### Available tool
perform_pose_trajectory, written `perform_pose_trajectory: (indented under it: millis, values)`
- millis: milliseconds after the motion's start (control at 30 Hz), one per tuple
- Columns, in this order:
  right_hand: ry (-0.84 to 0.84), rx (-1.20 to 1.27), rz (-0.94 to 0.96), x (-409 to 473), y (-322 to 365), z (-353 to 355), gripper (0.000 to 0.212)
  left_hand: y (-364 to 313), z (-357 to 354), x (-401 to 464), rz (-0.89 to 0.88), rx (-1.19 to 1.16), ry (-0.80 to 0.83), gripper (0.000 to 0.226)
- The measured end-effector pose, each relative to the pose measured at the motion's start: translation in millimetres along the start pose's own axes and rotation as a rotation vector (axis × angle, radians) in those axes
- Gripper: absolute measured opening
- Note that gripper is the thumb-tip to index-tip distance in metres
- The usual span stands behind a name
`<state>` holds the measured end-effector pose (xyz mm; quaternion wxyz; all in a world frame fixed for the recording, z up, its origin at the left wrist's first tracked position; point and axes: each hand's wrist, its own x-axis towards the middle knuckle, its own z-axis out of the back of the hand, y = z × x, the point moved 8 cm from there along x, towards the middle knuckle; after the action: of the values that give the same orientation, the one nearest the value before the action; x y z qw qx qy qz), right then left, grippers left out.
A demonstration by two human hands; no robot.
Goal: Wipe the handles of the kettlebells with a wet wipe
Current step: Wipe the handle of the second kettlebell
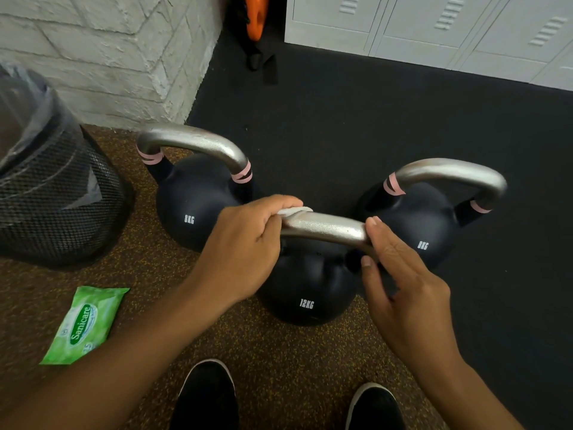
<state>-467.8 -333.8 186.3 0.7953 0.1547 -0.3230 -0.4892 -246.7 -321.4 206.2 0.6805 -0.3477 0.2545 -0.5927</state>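
Shoes [206,395] below — hands [245,243] hide 12KG handle [325,228].

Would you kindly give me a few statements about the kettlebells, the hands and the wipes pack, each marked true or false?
1. The left hand presses a white wet wipe against the handle of the 12 kg kettlebell. True.
2. The right hand holds the wipe. False: it touches the handle's other end, fingers extended.
3. Both rear kettlebells are marked 8 kg. True.
4. The green wipes pack sits in the mesh bin. False: it lies on the floor.
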Motion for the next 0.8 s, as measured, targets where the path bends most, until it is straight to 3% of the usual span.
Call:
perform_pose_trajectory:
  millis: [233, 433, 800]
  values:
    - [-0.002, -0.002, -0.002, 0.7, 0.9, -0.5, 0.051, -1.4, -24.1, -47.1, -0.212, 0.203, -0.101, 0.057]
    - [-0.032, -0.011, 0.006, -0.2, 0.8, -0.4, 0.05, 8.2, -53.7, -59.3, -0.262, 0.504, -0.037, 0.073]
    - [-0.032, -0.014, 0.02, -0.2, 0.7, -0.3, 0.05, -12.5, -64.5, -60.7, -0.388, 0.69, -0.002, 0.071]
